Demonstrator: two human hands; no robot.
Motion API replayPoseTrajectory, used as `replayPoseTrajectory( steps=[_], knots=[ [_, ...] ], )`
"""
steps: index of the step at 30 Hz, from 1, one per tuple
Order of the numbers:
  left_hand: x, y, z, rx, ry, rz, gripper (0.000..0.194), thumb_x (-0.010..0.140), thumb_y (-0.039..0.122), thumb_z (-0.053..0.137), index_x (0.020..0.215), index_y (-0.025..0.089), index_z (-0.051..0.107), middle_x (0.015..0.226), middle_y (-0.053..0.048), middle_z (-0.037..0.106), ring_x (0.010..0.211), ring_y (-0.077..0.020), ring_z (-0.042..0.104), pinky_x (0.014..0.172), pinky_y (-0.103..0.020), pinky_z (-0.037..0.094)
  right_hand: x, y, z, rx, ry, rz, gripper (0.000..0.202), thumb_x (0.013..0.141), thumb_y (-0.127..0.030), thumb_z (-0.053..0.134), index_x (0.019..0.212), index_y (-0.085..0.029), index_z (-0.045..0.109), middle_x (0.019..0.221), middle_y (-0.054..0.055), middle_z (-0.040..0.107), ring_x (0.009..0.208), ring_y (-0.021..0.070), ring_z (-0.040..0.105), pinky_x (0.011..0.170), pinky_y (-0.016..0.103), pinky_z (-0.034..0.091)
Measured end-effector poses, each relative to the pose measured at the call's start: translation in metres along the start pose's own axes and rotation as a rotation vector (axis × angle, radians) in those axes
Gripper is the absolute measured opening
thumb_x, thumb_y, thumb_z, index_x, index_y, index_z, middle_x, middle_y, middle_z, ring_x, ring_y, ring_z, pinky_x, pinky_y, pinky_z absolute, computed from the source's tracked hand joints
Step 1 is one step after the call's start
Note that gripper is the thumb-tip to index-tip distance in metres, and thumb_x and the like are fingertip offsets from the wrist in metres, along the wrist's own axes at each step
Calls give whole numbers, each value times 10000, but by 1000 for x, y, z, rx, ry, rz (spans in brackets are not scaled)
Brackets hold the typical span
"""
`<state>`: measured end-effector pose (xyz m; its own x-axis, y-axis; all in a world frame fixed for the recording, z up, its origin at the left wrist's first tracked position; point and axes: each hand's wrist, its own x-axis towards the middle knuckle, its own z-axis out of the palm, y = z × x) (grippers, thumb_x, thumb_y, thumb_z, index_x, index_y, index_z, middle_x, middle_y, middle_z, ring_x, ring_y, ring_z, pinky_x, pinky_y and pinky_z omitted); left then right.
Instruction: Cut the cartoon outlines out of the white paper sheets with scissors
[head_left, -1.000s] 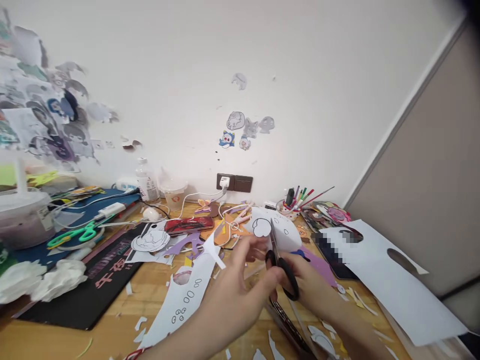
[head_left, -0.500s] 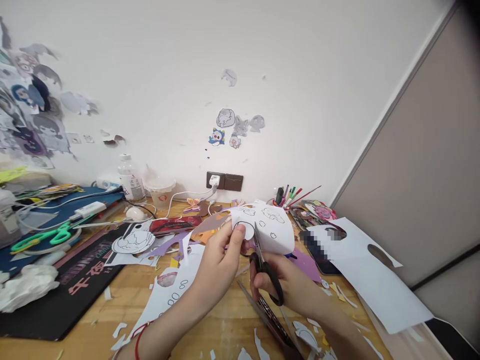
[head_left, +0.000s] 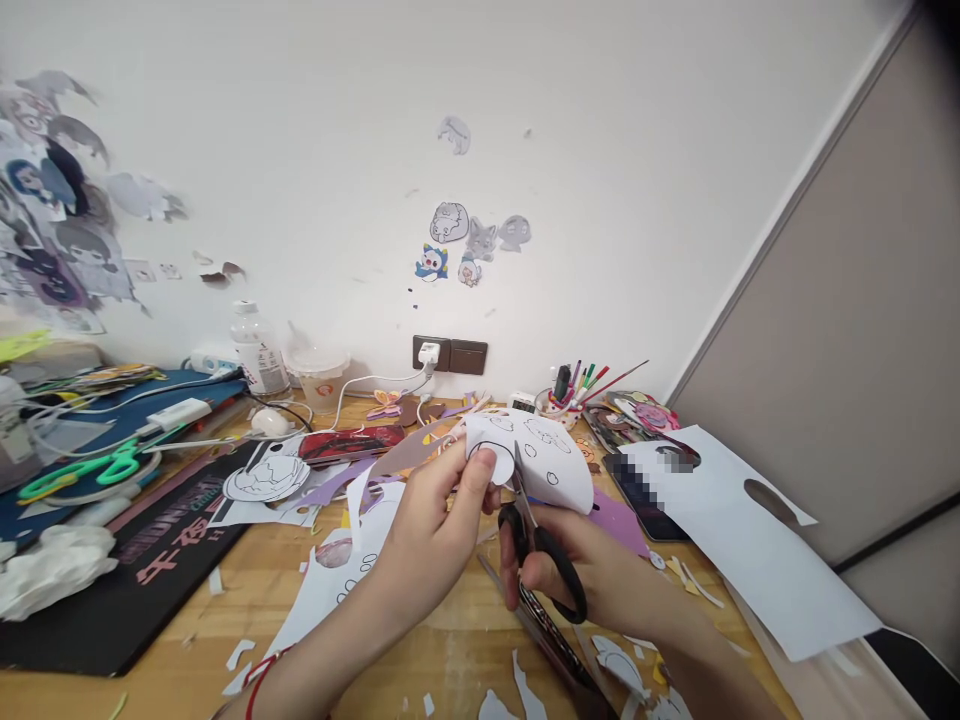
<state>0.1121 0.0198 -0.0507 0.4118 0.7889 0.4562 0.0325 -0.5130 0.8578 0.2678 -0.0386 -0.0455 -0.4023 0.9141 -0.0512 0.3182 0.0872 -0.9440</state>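
Observation:
My left hand (head_left: 442, 500) pinches a white sheet of paper (head_left: 559, 475) between thumb and fingers, beside a round outline partly cut free. Line drawings and small ovals cover the sheet, which curves away to the right. In my right hand (head_left: 577, 565) is a pair of black-handled scissors (head_left: 564, 570), fingers through the loops. The handles look spread, and the blades point up at the paper next to the round piece. Below the hands, a dark patterned strip-like object (head_left: 559, 640) lies on the wooden table (head_left: 420, 650).
Green-handled scissors (head_left: 112, 468) and crumpled tissue (head_left: 56, 570) lie left, near a black mat (head_left: 90, 630). A bottle (head_left: 259, 350) and plastic cup (head_left: 321, 380) stand by the wall. At right are a phone (head_left: 649, 505) and cut white paper (head_left: 780, 570). Paper scraps (head_left: 619, 665) litter the front.
The scissor handles have spread wider, and my right hand has shifted slightly right. My left hand still pinches the paper. The camera view has moved a little.

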Motion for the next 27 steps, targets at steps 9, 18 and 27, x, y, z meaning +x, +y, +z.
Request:
replayPoseTrajectory(
  steps=[9, 18, 27],
  knots=[
    [4, -2, -12, 177, 54, 85, 298, 926, 310, 337, 660, 193, 401, 559, 61, 314, 500, -96, 328, 470, -231, 263, 1, 2, -2, 36, -78, 44, 456, 761, -610, 544, 843, -161, 539, 757, 30, 596, 687, 168, 521, 602, 262, 373],
    [7, 8, -22, 361, -90, 255, 280, 915, 196, 338, 669, 164, 467, 607, 19, 473, 566, -110, 427, 546, -242, 329, -1, -5, 0, 26, -104, 62, 427, 779, -568, 561, 918, -165, 526, 832, 38, 579, 732, 160, 489, 645, 273, 370],
    [6, 5, -26, 500, -16, 491, 178, 889, 149, 371, 724, 187, 427, 696, -8, 471, 666, -149, 433, 653, -275, 351, -5, -12, 13, 60, -48, 94, 313, 854, -475, 500, 934, -173, 482, 792, 14, 558, 541, 88, 415, 499, 226, 351]
  ],
)
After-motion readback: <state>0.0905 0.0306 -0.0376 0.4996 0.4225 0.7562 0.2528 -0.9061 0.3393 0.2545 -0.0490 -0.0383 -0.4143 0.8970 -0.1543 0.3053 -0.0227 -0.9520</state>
